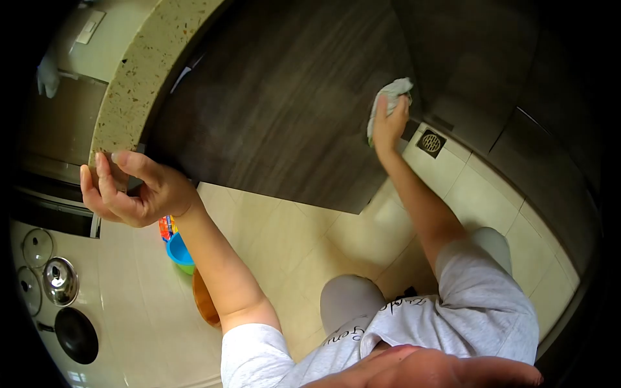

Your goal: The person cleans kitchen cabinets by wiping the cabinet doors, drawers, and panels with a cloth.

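Note:
My right hand (390,126) is closed around a crumpled white cleaning cloth (392,97), pressed to the dark wood-grain cabinet panel (278,116) near its right edge. To the left, my left hand (145,194) is raised at the end of the speckled stone countertop (132,90). Its fingers are bent and apart, with the fingertips overlapping the counter's corner in this view. Nothing shows in that hand.
A floor drain (431,143) is set in the beige tiles below my right hand. Beyond my left arm are a blue bucket (179,251), an orange-brown basin (206,301), a black pan (76,335) and several lids, including a metal one (61,281). Dark cabinets (550,155) line the right side.

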Tool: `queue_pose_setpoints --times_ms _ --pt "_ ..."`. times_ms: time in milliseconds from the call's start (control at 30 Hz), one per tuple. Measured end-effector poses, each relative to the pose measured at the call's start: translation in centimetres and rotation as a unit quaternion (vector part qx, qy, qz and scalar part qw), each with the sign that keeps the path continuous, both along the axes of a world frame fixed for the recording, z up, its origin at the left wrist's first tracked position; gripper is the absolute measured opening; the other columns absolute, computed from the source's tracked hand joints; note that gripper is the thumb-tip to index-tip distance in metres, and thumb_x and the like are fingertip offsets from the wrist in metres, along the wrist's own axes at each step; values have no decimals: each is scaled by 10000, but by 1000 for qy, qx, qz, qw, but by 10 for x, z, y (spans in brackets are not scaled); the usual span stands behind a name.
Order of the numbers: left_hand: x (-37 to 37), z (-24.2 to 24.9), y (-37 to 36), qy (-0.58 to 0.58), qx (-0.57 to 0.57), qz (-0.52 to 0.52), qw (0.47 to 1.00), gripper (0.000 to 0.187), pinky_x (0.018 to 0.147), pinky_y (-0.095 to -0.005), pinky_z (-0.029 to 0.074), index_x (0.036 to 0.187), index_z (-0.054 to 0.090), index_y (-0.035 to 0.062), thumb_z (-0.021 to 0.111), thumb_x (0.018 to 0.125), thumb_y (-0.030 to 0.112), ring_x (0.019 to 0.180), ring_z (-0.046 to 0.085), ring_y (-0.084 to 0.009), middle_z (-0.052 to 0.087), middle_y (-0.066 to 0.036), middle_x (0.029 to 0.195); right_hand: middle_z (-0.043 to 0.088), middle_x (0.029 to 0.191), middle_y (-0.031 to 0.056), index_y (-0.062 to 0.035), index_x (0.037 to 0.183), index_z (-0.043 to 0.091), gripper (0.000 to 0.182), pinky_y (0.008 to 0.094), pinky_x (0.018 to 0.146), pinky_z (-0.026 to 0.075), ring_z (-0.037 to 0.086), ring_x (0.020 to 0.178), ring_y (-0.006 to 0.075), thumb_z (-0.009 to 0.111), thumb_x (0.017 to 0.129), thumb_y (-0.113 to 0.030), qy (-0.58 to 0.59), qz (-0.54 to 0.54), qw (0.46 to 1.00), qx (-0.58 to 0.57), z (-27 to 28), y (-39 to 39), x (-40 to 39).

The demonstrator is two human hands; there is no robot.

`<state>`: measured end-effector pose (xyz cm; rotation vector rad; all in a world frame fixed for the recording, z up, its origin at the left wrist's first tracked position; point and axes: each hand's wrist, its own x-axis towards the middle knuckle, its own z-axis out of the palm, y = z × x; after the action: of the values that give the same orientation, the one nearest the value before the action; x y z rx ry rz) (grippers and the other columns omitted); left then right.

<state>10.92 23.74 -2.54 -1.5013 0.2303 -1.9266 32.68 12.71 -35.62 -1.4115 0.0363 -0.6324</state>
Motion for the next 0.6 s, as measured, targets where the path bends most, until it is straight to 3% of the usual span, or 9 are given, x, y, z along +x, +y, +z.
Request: queue_pose_setpoints --times_ms 67,200,233,267,300,333,400,533,600 --pt "1 0 -3 0 2 -15 1000 173 678 -247 523 973 601 -16 614 833 84 866 584 -198 530 -161 1094 449 1301 197 19 1148 522 480 453 996 321 402 1180 407 657 749 -211 -125 -45 987 -91 51 -1 -28" --pt "5 -2 -9 9 -4 -32 999 260 749 -290 513 993 604 8 657 843 215 966 558 -242 541 -151 1083 499 1251 153 -85 1095 585 487 447 900 388 458 1068 378 700 630 -170 -342 67 937 -37 167 -13 -33" --pt "1 -1 -6 -6 3 25 1000 348 794 -305 506 1000 604 17 686 816 300 983 551 -257 541 -146 1084 507 1244 148 -103 1090 590 486 442 890 393 463 1051 373 703 625 -185 -382 61 921 -45 180 -13 -25" --pt "2 2 -5 -32 30 33 998 361 720 -315 533 938 615 11 746 755 292 918 583 -241 577 -150 1002 514 1236 143 -121 1086 595 486 438 879 397 469 1034 369 707 620 -201 -420 56 904 -54 184 -12 -12" --pt "6 2 -9 -16 20 -15 1000 362 716 -314 532 936 614 8 752 748 285 913 583 -241 582 -147 991 572 1175 138 -78 1042 609 460 438 945 345 537 1020 310 691 622 -245 -444 42 894 -50 179 -13 1" --pt "9 1 -13 -3 11 -62 998 363 713 -313 531 933 613 5 759 742 278 908 583 -241 586 -144 981 566 1180 145 -73 1055 604 454 423 930 358 522 1029 311 668 661 -287 -462 18 884 -66 171 -19 10" --pt "6 5 -6 -12 37 -22 999 369 723 -316 534 928 617 -2 766 732 273 870 592 -236 585 -141 978 545 1211 159 -40 1081 581 459 418 938 360 498 1054 331 625 721 -321 -385 -20 920 -67 134 -23 36" --pt "4 9 -1 -21 57 -12 998 369 742 -304 527 909 636 0 779 714 279 878 594 -224 586 -139 987 512 1243 144 -8 1137 534 533 436 904 379 458 1078 358 583 760 -382 -170 -99 978 -71 -5 -23 89" --pt "6 5 -2 -23 26 -31 999 367 742 -299 526 910 637 3 783 710 273 888 592 -217 581 -137 1001 499 1259 145 -6 1159 518 552 437 913 371 454 1090 357 567 772 -395 -170 -95 976 -93 -38 -32 93"
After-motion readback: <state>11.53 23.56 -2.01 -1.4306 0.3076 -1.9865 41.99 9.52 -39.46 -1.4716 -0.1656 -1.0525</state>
